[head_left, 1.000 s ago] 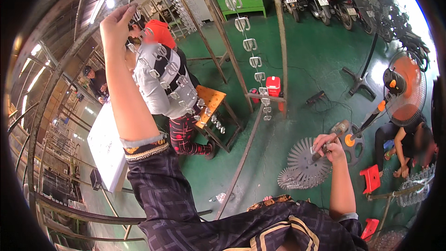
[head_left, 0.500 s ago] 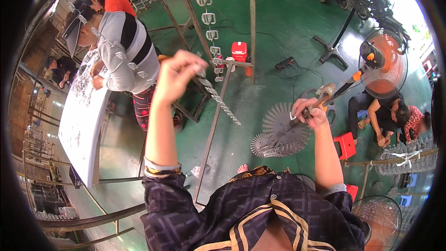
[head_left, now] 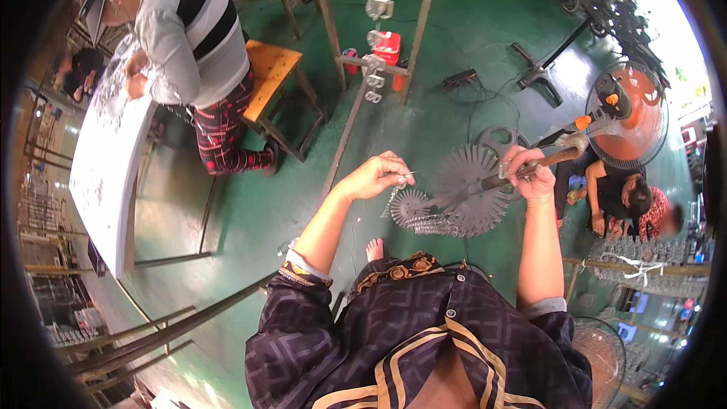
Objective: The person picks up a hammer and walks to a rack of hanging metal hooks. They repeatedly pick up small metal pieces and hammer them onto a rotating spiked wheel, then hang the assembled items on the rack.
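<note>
My left hand [head_left: 376, 176] is closed in a pinch, with a thin pale tip showing past the fingertips. A strand of small shiny metal pieces [head_left: 391, 200] hangs just below those fingers, beside a small toothed grey wheel [head_left: 411, 208]. Behind that wheel is a larger slotted grey disc [head_left: 466, 170], with a row of small metal pieces along its lower edge. My right hand [head_left: 529, 174] is curled beside a brown rod [head_left: 560, 156] and a dark shaft [head_left: 496, 181]. A small shiny bit shows at its fingertips, too small to name.
At left, a person in a striped top [head_left: 185, 23] works at a white table [head_left: 106, 189] beside a wooden stool [head_left: 271, 76]. Metal frames [head_left: 324, 30] carry hanging buckle-like pieces [head_left: 379, 7]. An orange fan [head_left: 630, 113] and crouching people [head_left: 617, 189] are at right.
My left hand has come down and right with the strand, from high beside the frame to near the small toothed wheel. My right hand has shifted slightly right and up. The view has turned slightly.
</note>
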Motion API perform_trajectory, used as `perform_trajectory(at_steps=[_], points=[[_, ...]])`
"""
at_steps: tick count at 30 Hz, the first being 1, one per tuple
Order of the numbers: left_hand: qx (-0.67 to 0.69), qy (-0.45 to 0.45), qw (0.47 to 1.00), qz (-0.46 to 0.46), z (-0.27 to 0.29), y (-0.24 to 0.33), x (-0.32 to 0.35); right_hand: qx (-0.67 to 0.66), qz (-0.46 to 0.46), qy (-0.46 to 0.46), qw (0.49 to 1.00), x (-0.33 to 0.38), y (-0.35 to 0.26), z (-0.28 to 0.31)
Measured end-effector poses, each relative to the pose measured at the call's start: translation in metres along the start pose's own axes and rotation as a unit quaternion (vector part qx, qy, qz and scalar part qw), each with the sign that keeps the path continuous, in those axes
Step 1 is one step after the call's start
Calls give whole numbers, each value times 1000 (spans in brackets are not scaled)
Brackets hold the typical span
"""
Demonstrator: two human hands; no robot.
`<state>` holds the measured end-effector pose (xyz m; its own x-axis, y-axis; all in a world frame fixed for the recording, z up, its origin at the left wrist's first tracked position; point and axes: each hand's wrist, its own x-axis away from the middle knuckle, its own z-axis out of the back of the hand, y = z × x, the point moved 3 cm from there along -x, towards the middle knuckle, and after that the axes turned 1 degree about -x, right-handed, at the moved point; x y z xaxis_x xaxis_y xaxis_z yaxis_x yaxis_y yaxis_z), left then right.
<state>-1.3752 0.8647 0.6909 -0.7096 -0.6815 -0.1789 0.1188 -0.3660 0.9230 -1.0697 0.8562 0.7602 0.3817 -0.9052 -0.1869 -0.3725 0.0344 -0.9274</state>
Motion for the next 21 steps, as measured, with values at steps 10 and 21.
perform_trajectory(at_steps=[10, 21], points=[[47, 53, 996, 50, -15, -47, 42, 1, -13, 19, 1000, -10, 10, 9], [3, 121, 991, 57, -2, -64, 91, 1, -6, 20, 1000, -30, 18, 7]])
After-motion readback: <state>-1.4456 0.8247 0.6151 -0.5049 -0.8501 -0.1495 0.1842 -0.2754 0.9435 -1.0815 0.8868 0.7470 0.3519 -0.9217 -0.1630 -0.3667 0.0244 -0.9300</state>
